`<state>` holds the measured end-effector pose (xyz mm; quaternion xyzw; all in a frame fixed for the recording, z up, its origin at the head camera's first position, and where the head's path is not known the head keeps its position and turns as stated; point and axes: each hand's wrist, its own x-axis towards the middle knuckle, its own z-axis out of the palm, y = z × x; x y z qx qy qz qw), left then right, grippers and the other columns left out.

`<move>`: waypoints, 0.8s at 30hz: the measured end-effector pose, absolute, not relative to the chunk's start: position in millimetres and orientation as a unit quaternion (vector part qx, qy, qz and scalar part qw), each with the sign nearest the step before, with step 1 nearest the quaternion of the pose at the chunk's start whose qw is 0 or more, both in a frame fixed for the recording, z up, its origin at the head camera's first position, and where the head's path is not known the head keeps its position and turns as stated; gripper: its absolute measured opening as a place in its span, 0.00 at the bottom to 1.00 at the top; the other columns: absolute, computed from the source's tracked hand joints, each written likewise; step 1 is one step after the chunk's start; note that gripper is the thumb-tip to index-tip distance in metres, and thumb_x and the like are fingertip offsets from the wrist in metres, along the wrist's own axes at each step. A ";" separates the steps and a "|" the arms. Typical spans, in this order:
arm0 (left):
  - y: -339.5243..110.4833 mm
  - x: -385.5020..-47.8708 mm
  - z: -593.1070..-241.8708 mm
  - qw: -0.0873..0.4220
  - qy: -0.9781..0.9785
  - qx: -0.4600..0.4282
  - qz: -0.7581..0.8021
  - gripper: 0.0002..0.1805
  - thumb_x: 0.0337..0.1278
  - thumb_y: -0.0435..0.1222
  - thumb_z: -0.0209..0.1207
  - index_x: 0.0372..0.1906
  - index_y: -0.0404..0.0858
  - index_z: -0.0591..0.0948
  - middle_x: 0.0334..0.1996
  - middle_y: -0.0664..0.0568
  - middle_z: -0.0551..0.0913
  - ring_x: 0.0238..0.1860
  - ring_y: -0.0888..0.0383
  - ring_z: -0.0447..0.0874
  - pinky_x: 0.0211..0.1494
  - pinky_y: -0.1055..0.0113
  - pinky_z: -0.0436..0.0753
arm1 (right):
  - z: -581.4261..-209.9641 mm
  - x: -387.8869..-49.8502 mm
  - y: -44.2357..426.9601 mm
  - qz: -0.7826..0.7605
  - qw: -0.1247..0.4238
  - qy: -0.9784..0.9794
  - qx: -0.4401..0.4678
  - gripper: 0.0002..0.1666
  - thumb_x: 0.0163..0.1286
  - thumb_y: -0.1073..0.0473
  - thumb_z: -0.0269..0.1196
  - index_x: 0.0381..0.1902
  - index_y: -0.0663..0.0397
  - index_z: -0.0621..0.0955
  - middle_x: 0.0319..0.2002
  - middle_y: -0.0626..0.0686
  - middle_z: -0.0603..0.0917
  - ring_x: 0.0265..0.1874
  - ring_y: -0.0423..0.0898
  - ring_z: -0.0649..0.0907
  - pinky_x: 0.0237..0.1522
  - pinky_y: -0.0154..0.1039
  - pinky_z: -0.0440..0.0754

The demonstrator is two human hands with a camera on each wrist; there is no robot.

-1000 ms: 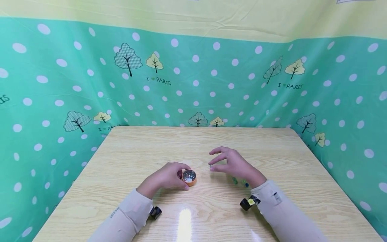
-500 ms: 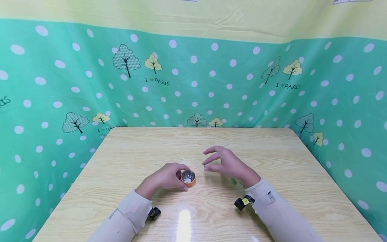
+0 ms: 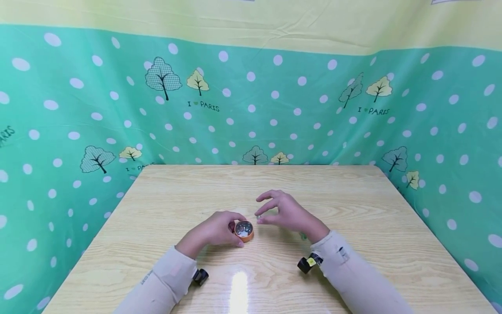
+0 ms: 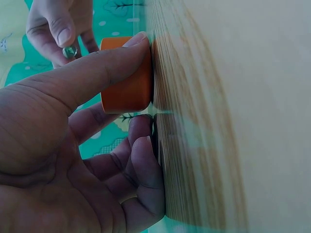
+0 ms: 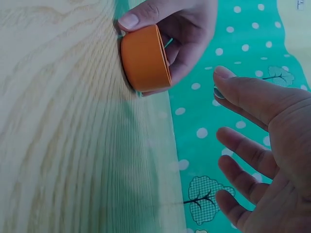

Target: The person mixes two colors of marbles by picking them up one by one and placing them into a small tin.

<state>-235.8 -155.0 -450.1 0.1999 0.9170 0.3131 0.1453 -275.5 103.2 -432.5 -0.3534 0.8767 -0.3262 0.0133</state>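
Note:
A round orange container (image 3: pixel 245 231) with shiny round pieces inside stands on the table. My left hand (image 3: pixel 219 229) grips it from the left, thumb at the near side and a finger at the far side; the left wrist view shows the thumb along the orange wall (image 4: pixel 125 92). Just right of the container and above the table, my right hand (image 3: pixel 288 212) pinches a small clear greenish marble (image 4: pixel 70 52) between thumb and index finger, the other fingers spread. In the right wrist view the marble (image 5: pixel 219 92) is mostly hidden by the thumb.
On the wooden table (image 3: pixel 188 187), a small green piece (image 3: pixel 303 236) shows beneath my right wrist, partly hidden by it. A green dotted cloth (image 3: pixel 235 109) hangs behind the table and along both sides.
My right hand has moved left with the marble, closer to the orange container. Its wrist now covers most of the small pieces on the table. The left hand keeps its grip.

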 end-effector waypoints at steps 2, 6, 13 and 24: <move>-154.8 -235.8 -450.4 0.146 0.918 0.196 0.313 0.35 0.41 0.43 0.83 0.60 0.45 0.83 0.32 0.53 0.81 0.33 0.56 0.76 0.37 0.61 0.76 | -433.3 -275.3 100.7 -0.327 0.015 0.876 -0.354 0.11 0.62 0.49 0.77 0.42 0.41 0.93 0.63 0.47 0.82 0.67 0.54 0.76 0.70 0.60 0.70; -154.3 -235.7 -450.7 0.148 0.918 0.188 0.317 0.36 0.41 0.42 0.83 0.60 0.45 0.83 0.33 0.53 0.81 0.35 0.56 0.77 0.39 0.60 0.77 | -434.3 -274.7 95.4 -0.329 0.020 0.873 -0.360 0.11 0.62 0.49 0.77 0.42 0.41 0.93 0.62 0.48 0.82 0.66 0.54 0.76 0.69 0.60 0.71; -155.2 -235.6 -450.7 0.149 0.915 0.191 0.324 0.37 0.41 0.42 0.83 0.62 0.44 0.82 0.33 0.54 0.82 0.34 0.56 0.78 0.39 0.60 0.78 | -440.0 -273.7 87.7 -0.337 0.031 0.864 -0.373 0.10 0.60 0.50 0.78 0.40 0.40 0.93 0.62 0.51 0.83 0.65 0.57 0.76 0.67 0.59 0.72; -155.6 -236.2 -450.5 0.153 0.914 0.192 0.322 0.38 0.42 0.43 0.82 0.64 0.44 0.82 0.34 0.54 0.82 0.35 0.56 0.78 0.39 0.60 0.77 | -449.0 -269.4 81.2 -0.361 0.026 0.852 -0.377 0.10 0.61 0.51 0.78 0.41 0.43 0.93 0.61 0.52 0.83 0.64 0.56 0.77 0.65 0.58 0.74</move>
